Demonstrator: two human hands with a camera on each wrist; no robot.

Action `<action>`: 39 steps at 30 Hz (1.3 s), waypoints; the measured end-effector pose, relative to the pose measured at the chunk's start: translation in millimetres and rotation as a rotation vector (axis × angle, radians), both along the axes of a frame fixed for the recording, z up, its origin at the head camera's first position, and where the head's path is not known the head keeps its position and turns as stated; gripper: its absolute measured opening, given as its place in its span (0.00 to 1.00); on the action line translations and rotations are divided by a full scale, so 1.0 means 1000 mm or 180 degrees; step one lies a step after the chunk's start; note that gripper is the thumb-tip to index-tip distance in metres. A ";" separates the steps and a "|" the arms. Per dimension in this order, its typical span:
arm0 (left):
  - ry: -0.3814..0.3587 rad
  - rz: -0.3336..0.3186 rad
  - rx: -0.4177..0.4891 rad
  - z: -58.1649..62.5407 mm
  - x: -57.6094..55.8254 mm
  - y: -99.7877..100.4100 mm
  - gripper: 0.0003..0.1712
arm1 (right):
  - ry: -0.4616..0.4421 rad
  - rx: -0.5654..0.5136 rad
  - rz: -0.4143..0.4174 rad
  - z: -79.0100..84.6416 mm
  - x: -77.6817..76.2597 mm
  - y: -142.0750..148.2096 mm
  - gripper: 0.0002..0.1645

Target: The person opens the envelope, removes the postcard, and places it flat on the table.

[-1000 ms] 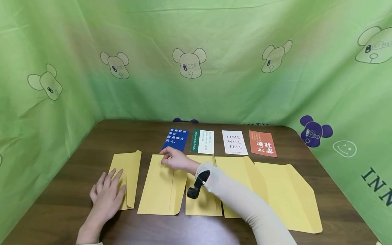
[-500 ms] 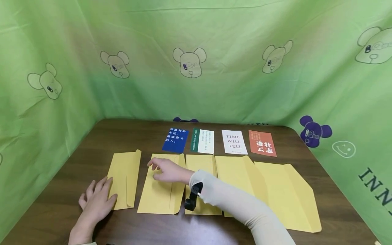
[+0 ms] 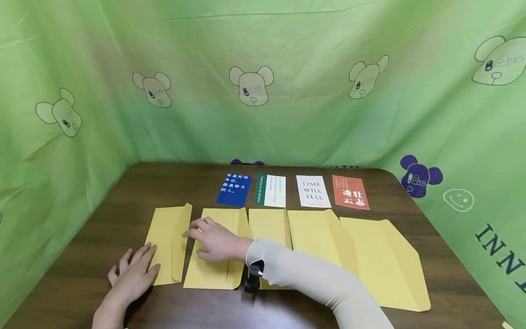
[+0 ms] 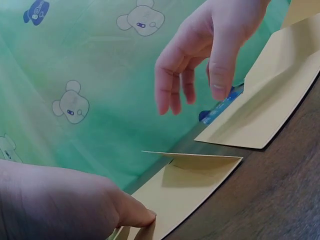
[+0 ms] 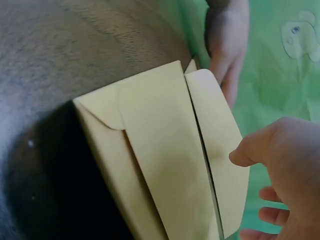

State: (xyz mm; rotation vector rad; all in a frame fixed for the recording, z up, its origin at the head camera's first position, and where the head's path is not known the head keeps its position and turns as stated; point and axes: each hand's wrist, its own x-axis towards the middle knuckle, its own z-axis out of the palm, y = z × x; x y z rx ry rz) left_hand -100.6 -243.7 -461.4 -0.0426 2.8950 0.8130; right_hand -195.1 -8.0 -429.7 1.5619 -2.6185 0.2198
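Several yellow paper envelopes lie in a row on the dark wooden table [image 3: 213, 313]. My left hand [image 3: 133, 274] rests its fingertips on the near left part of the leftmost envelope [image 3: 162, 224], whose flap [image 4: 205, 162] stands partly raised in the left wrist view. Above the second envelope [image 3: 203, 276] hovers my right hand [image 3: 218, 240], fingers loosely bent and holding nothing. Its fingertips reach toward the leftmost envelope's flap side. In the right wrist view, the right thumb [image 5: 245, 154] is over an envelope's flap [image 5: 215, 120]; whether it touches cannot be told.
Behind the envelopes lie a blue card [image 3: 234, 192], a green and white card [image 3: 273, 189], a white card [image 3: 313, 191] and a red card [image 3: 350, 192]. Further envelopes [image 3: 382, 260] extend right. A green cloth [image 3: 205, 128] hangs around the table.
My right hand has moved left and nearer, from beside the blue card to between the first two envelopes. My left hand has slid left and nearer on the leftmost envelope.
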 end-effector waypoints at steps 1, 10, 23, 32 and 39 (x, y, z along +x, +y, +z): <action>-0.0011 -0.0007 0.0002 0.000 0.000 0.000 0.35 | 0.0127 0.0063 0.0030 -0.001 0.001 -0.001 0.31; 0.0027 -0.0038 -0.0011 0.000 -0.002 0.000 0.34 | 0.0446 0.0672 0.0173 0.000 0.011 -0.008 0.35; 0.0071 -0.0008 -0.0002 0.000 0.000 0.000 0.34 | 0.0625 0.0904 0.0213 -0.004 0.013 -0.018 0.34; 0.0046 -0.0042 0.0064 -0.004 0.000 0.000 0.34 | 0.0972 0.0754 0.0260 -0.004 0.015 -0.016 0.25; 0.0027 -0.0033 0.0069 -0.004 0.001 0.000 0.34 | 0.1182 0.0560 0.0267 -0.002 0.017 -0.011 0.16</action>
